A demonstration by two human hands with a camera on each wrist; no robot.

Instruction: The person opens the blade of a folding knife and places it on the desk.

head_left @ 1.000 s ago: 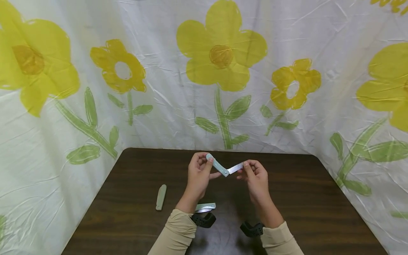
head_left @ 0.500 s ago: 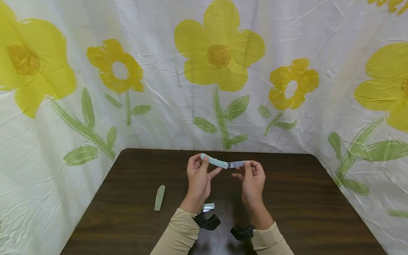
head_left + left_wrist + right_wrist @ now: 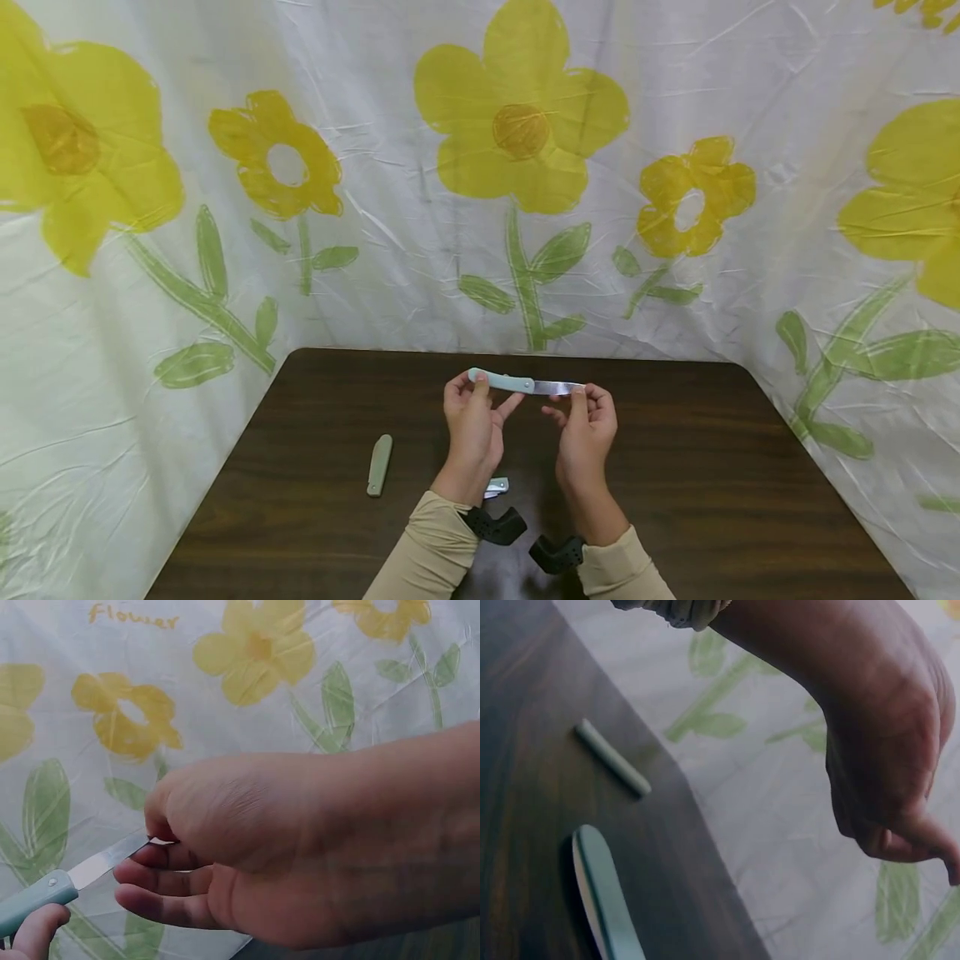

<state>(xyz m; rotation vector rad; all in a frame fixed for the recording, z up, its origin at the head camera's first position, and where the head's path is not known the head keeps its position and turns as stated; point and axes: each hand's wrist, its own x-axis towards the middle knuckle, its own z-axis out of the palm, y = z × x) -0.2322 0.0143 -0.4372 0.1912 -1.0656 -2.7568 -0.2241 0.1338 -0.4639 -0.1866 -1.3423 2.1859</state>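
A folding knife with a pale blue handle [image 3: 512, 383] is held up above the far part of the table, its blade [image 3: 553, 388] swung out nearly in line with the handle. My left hand [image 3: 472, 429] pinches the handle's outer end between thumb and fingers, one finger stretched out below it. At the other end, my right hand [image 3: 587, 442] pinches the blade near its tip. The left wrist view shows the blade [image 3: 109, 862] meeting the handle [image 3: 37, 904] at a round pivot. On the table, a second folding knife [image 3: 498, 485] lies partly hidden behind the left wrist.
To the left on the dark wooden table [image 3: 285, 517] lies a closed green folding knife [image 3: 379, 465]; it shows in the right wrist view as a slim green bar [image 3: 615, 759]. Behind the table hangs a white curtain [image 3: 390, 275] printed with yellow flowers.
The knife's blade has swung from a wide V with the handle to almost straight. My right hand has shifted left, and the handle has turned closer to level.
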